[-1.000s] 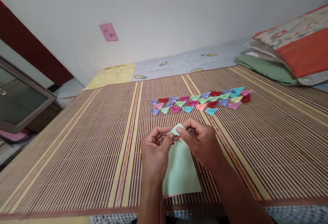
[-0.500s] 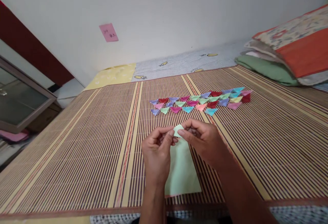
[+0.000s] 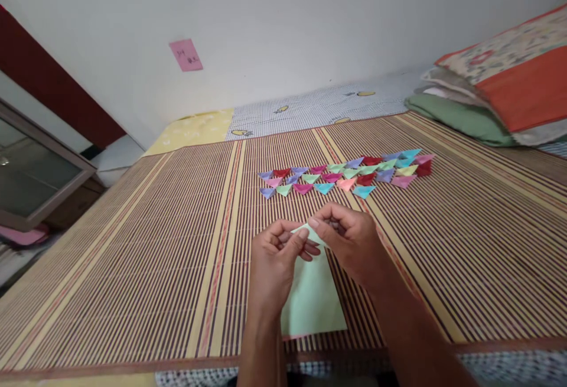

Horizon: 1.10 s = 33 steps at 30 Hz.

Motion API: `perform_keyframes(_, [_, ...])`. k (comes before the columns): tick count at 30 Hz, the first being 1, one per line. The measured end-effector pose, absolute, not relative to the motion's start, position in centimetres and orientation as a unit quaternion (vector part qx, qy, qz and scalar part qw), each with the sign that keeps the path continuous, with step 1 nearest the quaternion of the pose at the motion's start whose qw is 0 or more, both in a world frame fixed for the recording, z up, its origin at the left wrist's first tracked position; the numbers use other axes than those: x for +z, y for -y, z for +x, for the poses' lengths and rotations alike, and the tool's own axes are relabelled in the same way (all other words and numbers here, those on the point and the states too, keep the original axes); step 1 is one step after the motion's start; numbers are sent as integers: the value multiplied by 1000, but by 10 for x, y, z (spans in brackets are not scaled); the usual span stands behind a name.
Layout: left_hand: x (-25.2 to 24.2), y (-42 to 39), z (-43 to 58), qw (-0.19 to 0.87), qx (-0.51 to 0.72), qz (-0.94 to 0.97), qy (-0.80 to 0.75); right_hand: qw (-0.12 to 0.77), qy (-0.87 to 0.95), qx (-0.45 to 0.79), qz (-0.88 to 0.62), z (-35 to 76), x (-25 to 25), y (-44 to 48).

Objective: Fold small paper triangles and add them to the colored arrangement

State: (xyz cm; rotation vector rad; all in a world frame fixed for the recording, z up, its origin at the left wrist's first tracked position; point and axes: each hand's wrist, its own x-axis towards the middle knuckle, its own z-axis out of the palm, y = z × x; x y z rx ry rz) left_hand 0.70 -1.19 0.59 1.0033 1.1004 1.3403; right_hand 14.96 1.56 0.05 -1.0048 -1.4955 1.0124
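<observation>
Between my two hands is a small piece of folded pale green paper (image 3: 313, 235), held above the mat. My left hand (image 3: 279, 257) pinches its left side between thumb and fingers. The thumb and fingers of my right hand (image 3: 348, 239) are closed on its upper right part, hiding some of it. Under the hands a larger pale green sheet (image 3: 315, 298) lies flat on the mat. Just beyond them, several small folded paper triangles (image 3: 325, 188) in many colours lie in uneven rows.
A striped bamboo mat (image 3: 177, 269) covers the bed. At the right stand folded bedding and an orange floral pillow (image 3: 527, 85). A pink note (image 3: 186, 55) is stuck on the white wall (image 3: 310, 15). A glass-paned cabinet door (image 3: 39, 168) juts in at the left.
The small green paper has turned in my fingers, from an upright squarish shape to a tilted, pointed one. My left fingers have spread a little underneath it.
</observation>
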Motion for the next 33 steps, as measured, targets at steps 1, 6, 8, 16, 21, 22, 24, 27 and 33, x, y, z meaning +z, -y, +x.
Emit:
perform_keyframes(1, [6,12,7,541,564,420,-461,505,618,438,-413,151,0,-16])
perform_keyframes(6, [2,10,0,522,595,397,-465,436,652,489,-382,165,0,-19])
perform_keyframes(8, [-1,9,-2,515,600,393,-469,407,672,492,-376,168,0,-19])
perform_keyframes(16, [-4,7,-4,496,618,406,-455,436,698,439,-360,160,-1,-18])
perform_keyframes(21, [1,9,-3,490,621,422,-443,454,678,437,-378,156,-1,-17])
perform_keyframes(22, [2,9,-2,491,619,423,-444,453,673,439,-386,155,-1,-17])
perform_keyframes(24, [3,10,-1,493,613,425,-448,455,662,448,-392,151,1,-16])
perform_keyframes(27, [2,10,-1,506,601,424,-450,470,658,445,-385,147,4,-13])
perform_keyframes(33, [0,10,-2,526,587,424,-446,471,648,453,-392,146,3,-12])
